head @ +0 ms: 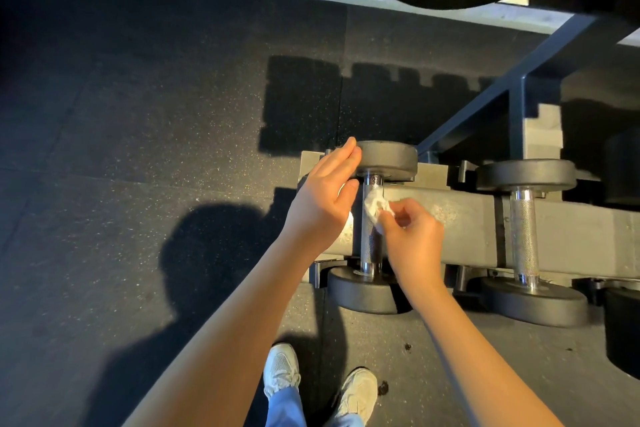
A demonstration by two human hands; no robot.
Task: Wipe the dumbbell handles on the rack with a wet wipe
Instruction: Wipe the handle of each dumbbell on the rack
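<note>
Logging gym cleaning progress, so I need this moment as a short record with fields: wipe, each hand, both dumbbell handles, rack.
wipe: wet wipe, white, crumpled, against the left dumbbell handle
right: right hand pinches the wet wipe
left: left hand, fingers straight, beside that dumbbell's far head; contact unclear
other handle: right dumbbell handle, no hand on it
rack: rack beam under both handles
</note>
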